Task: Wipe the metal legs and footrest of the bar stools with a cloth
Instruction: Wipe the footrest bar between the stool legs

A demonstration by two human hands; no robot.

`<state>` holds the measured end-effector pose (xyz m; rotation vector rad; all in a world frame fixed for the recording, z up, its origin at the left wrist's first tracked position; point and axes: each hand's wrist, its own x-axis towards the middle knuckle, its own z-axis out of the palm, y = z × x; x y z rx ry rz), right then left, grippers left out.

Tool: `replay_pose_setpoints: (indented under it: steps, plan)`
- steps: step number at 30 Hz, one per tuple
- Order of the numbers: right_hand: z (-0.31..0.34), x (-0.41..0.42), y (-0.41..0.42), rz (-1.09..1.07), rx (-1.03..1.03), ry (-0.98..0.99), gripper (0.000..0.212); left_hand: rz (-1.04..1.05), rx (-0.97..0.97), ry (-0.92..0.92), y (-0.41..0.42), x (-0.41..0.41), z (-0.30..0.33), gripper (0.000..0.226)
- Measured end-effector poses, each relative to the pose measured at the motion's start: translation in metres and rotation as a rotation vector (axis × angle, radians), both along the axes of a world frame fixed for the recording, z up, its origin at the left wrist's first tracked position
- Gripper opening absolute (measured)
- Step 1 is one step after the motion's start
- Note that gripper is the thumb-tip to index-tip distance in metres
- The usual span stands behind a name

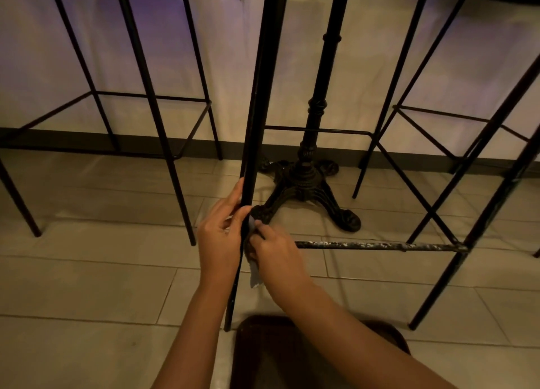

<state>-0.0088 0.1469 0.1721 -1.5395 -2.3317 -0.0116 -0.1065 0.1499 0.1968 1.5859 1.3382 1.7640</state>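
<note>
Cloth [253, 274]: a small pale rag, lying against the near front leg [248, 166] of the closest bar stool, low on the leg at the level of the footrest [377, 245]; its loose end is hanging below the hands. It is reading as light, limp and easily bunched, so it is likely best taken folded around the bar and drawn along it rather than dabbed. The right hand [276, 254] is pinching the cloth against the leg with curled fingers [257, 238]; the left hand [220, 230] is gripping the same leg just above, thumb and fingers wrapped round the bar, apparently steadying it. The leg is a thin, dark, stiff metal bar running tall through the middle of the view down to the tiled floor [87, 286]. The footrest is running rightward from the hands to the far leg and is showing pale scuffs or worn paint along its length; it is looking not yet wiped. Behind are standing a cast-iron table pedestal [306, 184] with four ornate feet, further dark-framed stools to the left [152, 96] and right [415, 125], and a pale wall with a dark skirting. A dark reddish object [292, 344], unidentifiable, is lying below the forearms.
</note>
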Motion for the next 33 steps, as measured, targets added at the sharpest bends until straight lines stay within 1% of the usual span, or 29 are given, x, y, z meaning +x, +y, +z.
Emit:
replay_pose_setpoints:
  steps: [3, 5, 6, 10, 15, 18, 20, 23, 25, 28, 30, 33]
  plan:
    - [-0.001, -0.004, -0.001, -0.015, 0.04, 0.102, 0.043, 0.013, 0.009, -0.025, 0.0, 0.003, -0.002, 0.044]
    - [-0.005, -0.002, -0.002, -0.025, 0.079, 0.137, 0.035, 0.011, 0.016, -0.026, 0.001, 0.005, -0.005, 0.045]
    - [-0.007, 0.0, -0.003, -0.033, 0.095, 0.141, 0.035, 0.012, 0.021, -0.019, 0.001, 0.006, -0.007, 0.046]
    - [-0.011, 0.016, -0.006, -0.052, 0.095, 0.131, 0.049, 0.039, 0.059, 0.012, 0.003, 0.007, -0.013, 0.048]
    - [-0.007, 0.05, -0.013, -0.106, 0.099, 0.111, 0.055, 0.046, 0.076, -0.025, 0.005, 0.011, -0.017, 0.046]
    - [-0.005, 0.054, -0.014, -0.138, 0.103, 0.118, 0.061, 0.046, 0.072, -0.036, 0.005, 0.012, -0.017, 0.045]
    - [-0.006, 0.044, -0.012, -0.135, 0.127, 0.127, 0.06, 0.057, 0.077, -0.041, 0.005, 0.012, -0.016, 0.045]
    - [-0.009, 0.027, -0.008, -0.098, 0.145, 0.146, 0.052, 0.069, 0.077, -0.045, 0.005, 0.015, -0.015, 0.047]
    - [-0.013, 0.026, -0.006, -0.081, 0.145, 0.148, 0.052, 0.08, 0.073, -0.039, 0.005, 0.016, -0.015, 0.047]
    - [-0.013, 0.035, -0.008, -0.074, 0.146, 0.124, 0.054, 0.103, 0.077, -0.011, 0.006, 0.018, -0.016, 0.046]
    - [-0.012, 0.046, -0.01, -0.099, 0.167, 0.099, 0.049, 0.111, 0.073, -0.006, 0.006, 0.019, -0.017, 0.045]
    - [-0.011, 0.073, -0.016, -0.166, 0.195, 0.072, 0.049, 0.133, 0.057, -0.02, 0.007, 0.023, -0.019, 0.045]
